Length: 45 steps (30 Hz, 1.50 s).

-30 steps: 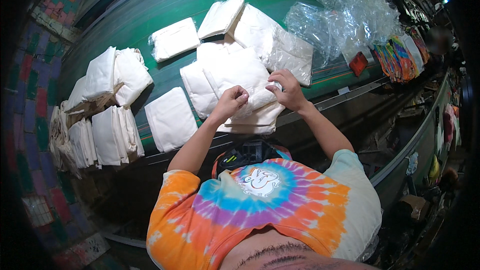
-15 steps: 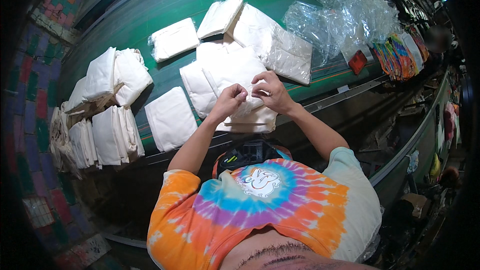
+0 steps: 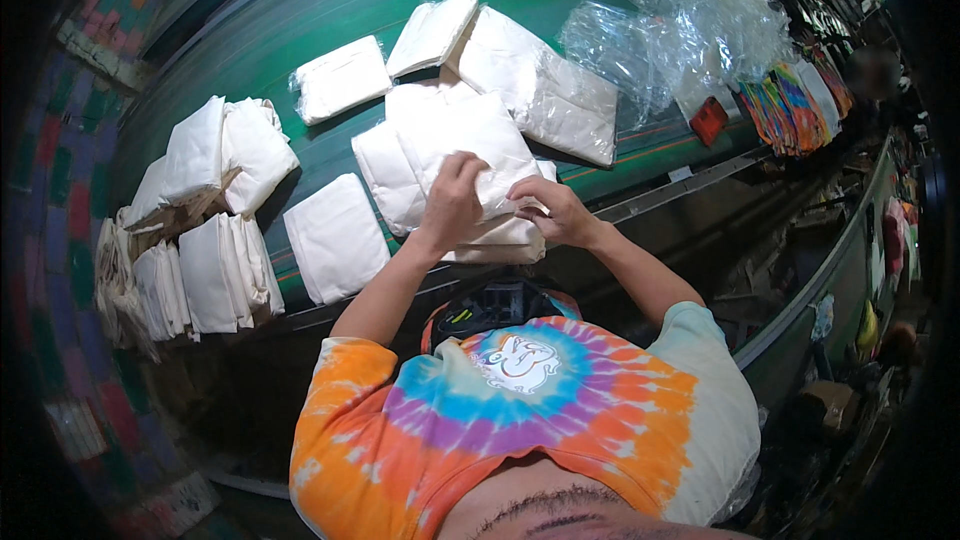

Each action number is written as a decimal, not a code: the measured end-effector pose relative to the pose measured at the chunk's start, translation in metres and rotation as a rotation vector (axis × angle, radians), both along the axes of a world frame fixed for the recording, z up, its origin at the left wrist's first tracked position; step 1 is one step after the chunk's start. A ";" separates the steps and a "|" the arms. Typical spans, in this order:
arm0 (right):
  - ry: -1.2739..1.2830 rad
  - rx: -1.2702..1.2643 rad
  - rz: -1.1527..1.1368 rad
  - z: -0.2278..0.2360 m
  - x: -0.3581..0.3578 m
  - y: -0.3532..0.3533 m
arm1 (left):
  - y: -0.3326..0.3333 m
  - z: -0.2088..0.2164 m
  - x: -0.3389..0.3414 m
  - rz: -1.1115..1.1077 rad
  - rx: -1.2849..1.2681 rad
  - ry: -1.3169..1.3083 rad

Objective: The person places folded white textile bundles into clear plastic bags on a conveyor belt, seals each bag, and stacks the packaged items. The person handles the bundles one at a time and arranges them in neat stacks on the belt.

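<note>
A folded white cloth in a clear plastic bag point(image 3: 475, 140) lies on top of a stack of similar cloths in front of me. My left hand point(image 3: 454, 202) is closed at the bag's near edge, its fingers bent over the film and its fingertips partly hidden. My right hand point(image 3: 558, 214) pinches the near right corner of the same clear bag between thumb and fingers. Under it, more folded cloth point(image 3: 495, 245) sticks out toward me. A single folded white cloth point(image 3: 337, 240) rests just left of the stack.
Bagged white cloths point(image 3: 345, 80) and a larger bagged bundle point(image 3: 560, 90) lie behind on the green table point(image 3: 330, 15). Piled cloths point(image 3: 215, 265) stand at the left. Loose clear plastic bags point(image 3: 690, 30), a red object point(image 3: 709, 122) and colourful tie-dye pieces point(image 3: 785, 110) are at the right.
My left hand has turned palm-down and shifted slightly left over the bag. My right hand has come down and to the right, to the bag's near corner.
</note>
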State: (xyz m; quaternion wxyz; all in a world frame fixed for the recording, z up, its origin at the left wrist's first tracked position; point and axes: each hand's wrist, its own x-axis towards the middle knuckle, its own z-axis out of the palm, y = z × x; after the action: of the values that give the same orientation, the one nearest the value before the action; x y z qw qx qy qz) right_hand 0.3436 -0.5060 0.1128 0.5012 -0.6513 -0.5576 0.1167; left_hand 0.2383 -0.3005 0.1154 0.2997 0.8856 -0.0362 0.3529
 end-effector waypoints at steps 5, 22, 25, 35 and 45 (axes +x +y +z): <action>0.099 -0.056 0.014 -0.005 -0.001 -0.002 | -0.015 0.016 -0.018 -0.288 -0.463 0.527; -0.028 -0.071 0.055 -0.014 -0.001 0.003 | -0.030 0.033 -0.049 -0.073 0.061 0.313; -0.061 -0.054 0.076 -0.013 -0.001 0.001 | -0.034 0.023 -0.044 -0.188 -0.313 0.319; -0.050 -0.091 -0.005 -0.013 -0.004 0.003 | -0.025 -0.021 -0.033 -0.142 -0.254 0.523; -0.183 0.074 -0.035 -0.032 -0.001 0.005 | -0.025 -0.017 -0.029 -0.087 -0.462 0.535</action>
State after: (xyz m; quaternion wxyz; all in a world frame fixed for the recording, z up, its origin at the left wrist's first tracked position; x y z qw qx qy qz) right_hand 0.3421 -0.5011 0.0810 0.4739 -0.6498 -0.5936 0.0274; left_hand 0.2090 -0.3255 0.0986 0.5056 0.8532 0.0866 0.0942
